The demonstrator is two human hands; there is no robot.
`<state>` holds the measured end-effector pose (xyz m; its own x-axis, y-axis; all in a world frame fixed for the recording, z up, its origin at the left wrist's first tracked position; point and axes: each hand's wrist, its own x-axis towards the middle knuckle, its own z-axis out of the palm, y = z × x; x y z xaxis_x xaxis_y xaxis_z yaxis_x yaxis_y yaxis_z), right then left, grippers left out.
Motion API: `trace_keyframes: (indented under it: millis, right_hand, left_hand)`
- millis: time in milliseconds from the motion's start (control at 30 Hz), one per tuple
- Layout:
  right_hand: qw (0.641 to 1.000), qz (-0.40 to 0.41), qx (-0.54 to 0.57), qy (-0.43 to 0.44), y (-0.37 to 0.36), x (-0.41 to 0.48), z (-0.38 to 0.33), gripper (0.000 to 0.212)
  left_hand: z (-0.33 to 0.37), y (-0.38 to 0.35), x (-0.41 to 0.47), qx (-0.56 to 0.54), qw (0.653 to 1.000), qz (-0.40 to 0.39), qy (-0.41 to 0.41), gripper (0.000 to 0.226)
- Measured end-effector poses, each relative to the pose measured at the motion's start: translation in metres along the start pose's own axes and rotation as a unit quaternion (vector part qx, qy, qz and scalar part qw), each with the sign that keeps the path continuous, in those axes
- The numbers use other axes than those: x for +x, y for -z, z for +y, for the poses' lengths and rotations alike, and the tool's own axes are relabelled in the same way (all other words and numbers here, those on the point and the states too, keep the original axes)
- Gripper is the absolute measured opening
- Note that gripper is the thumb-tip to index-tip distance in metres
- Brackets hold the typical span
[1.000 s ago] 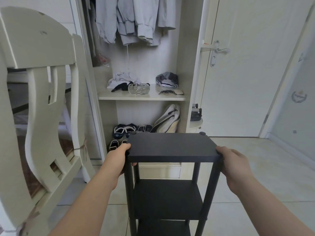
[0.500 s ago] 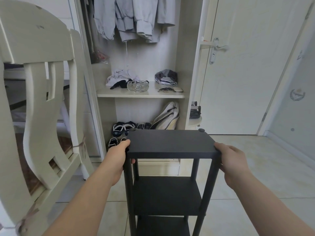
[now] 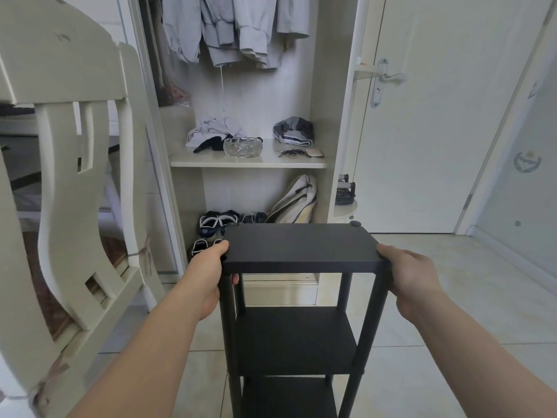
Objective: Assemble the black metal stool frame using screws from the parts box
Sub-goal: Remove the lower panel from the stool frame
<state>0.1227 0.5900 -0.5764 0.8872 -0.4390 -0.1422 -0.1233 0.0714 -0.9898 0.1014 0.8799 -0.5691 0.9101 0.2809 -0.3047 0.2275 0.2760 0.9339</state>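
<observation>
A black tiered frame [image 3: 298, 245] stands upright right in front of me, with a flat top board and two lower shelves between round black legs. My left hand [image 3: 208, 276] grips the top board's left end, thumb on top and fingers curled under by the front left leg. My right hand [image 3: 413, 279] grips the right end the same way, at the front right corner. No screws or parts box are in view.
A cream wooden chair [image 3: 75, 182] stands close on the left. An open wardrobe [image 3: 247, 161] faces me, with hanging clothes, a glass bowl [image 3: 242, 147], shoes and a bag. A closed white door [image 3: 428, 116] is on the right. The floor is pale tile [image 3: 467, 291].
The frame and both hands have shifted slightly up and away in the view, nearer the wardrobe. Both grips stay the same.
</observation>
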Motion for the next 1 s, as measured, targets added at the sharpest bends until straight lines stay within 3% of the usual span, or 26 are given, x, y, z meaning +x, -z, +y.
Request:
trace_keyframes:
  millis: [567,1000]
  right_hand:
    - [1.000,-0.001,0.005,0.007,0.000,0.002,0.007,0.011]
    - [0.999,-0.018,-0.012,-0.037,0.008,0.003,0.012,0.010]
  left_hand:
    - [-0.001,0.006,0.002,-0.028,0.998,-0.019,0.055,0.019]
    - [-0.009,0.003,0.016,0.039,0.997,0.004,0.062,0.031]
